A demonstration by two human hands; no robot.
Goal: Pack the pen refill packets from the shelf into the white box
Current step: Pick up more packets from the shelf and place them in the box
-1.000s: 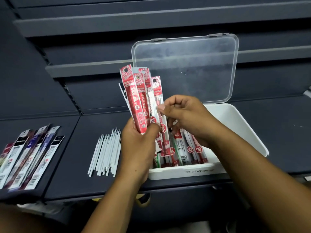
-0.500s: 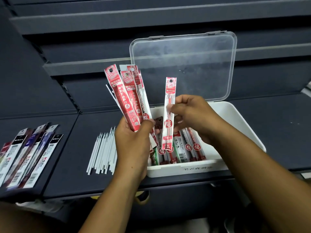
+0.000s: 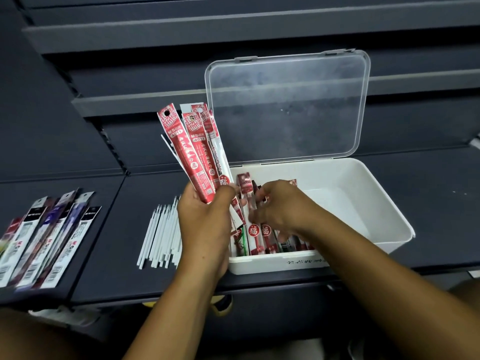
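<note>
My left hand [image 3: 205, 219] grips a fanned bunch of red pen refill packets [image 3: 192, 152], held upright just left of the white box [image 3: 374, 193]. Inside the box, at its left end, my right hand [image 3: 280, 206] pinches a single red refill packet [image 3: 246, 188] and holds it low over the packets [image 3: 262, 237] lying there. The box's clear lid [image 3: 288, 105] stands open against the shelving behind. The right half of the box floor is bare.
A row of thin white loose refills [image 3: 161, 229] lies on the dark shelf left of the box. Farther left, several black, purple and red packets [image 3: 46, 240] lie fanned out. Dark grey shelf rails [image 3: 233, 27] rise behind.
My right hand has carried the single red packet down from above the box into it. The left hand's bunch has stayed about where it was.
</note>
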